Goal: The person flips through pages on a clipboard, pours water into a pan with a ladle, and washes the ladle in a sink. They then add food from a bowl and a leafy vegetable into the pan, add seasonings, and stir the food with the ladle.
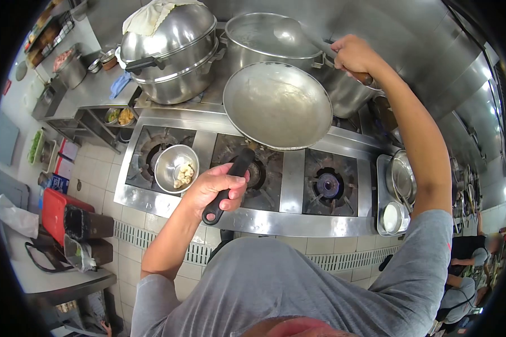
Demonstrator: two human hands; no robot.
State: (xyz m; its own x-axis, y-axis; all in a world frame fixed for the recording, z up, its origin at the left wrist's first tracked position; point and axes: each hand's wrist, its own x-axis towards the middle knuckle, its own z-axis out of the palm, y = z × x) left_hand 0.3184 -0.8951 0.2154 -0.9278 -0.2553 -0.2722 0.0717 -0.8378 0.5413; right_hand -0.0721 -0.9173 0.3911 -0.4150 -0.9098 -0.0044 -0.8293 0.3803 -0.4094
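Observation:
My left hand [218, 188] is closed round the black handle of a wok [278, 106], which is lifted and tilted over the back of the stove [291, 185]. A thin wet sheen shows on its metal inside. At the upper right my right hand [354, 58] grips the wooden-ended handle of a ladle [312, 38]. The ladle's bowl hangs over the mouth of a large steel pot [247, 53], which holds clear-looking liquid. Left of my left hand, a steel bowl [166, 181] with pale chunks of food [184, 175] sits on the left burner.
A domed steamer pot [171, 62] with a cloth [152, 18] on its lid stands at the back left. Another tall pot [343, 92] is behind the wok. On the right, a tray [383, 191] holds pans and a white-filled container [392, 218]. People [471, 253] stand far right.

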